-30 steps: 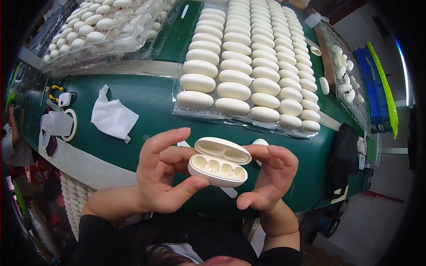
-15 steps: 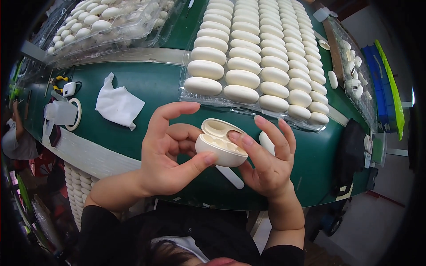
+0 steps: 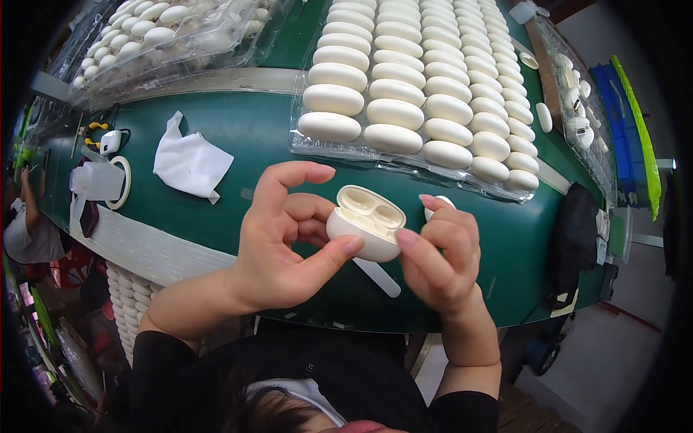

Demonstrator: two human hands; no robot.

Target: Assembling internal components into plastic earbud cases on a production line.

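Observation:
In my left hand (image 3: 289,245) is a cream earbud charging case (image 3: 361,234), gripped between thumb and fingers at its left end. Its lid stands raised, showing two rounded hollows inside the lid. My right hand (image 3: 442,263) is at the case's right end, fingers curled, a fingertip against the rim; its lower fingers are partly hidden. Just behind the right hand lies another white rounded piece (image 3: 439,206), mostly covered by the fingers. Below the case, a flat white strip (image 3: 377,278) rests on the green table (image 3: 267,137).
A clear tray with rows of closed cream cases (image 3: 404,112) stands ahead. A white cloth (image 3: 191,162) lies to the left, near a translucent container (image 3: 97,180) and a ring (image 3: 123,184). Far left are stacked clear trays (image 3: 173,54); at right, a black pouch (image 3: 570,238).
My right fingers have moved out of the open case to its right end and curled. The case has tilted, so the lid's inside shows more.

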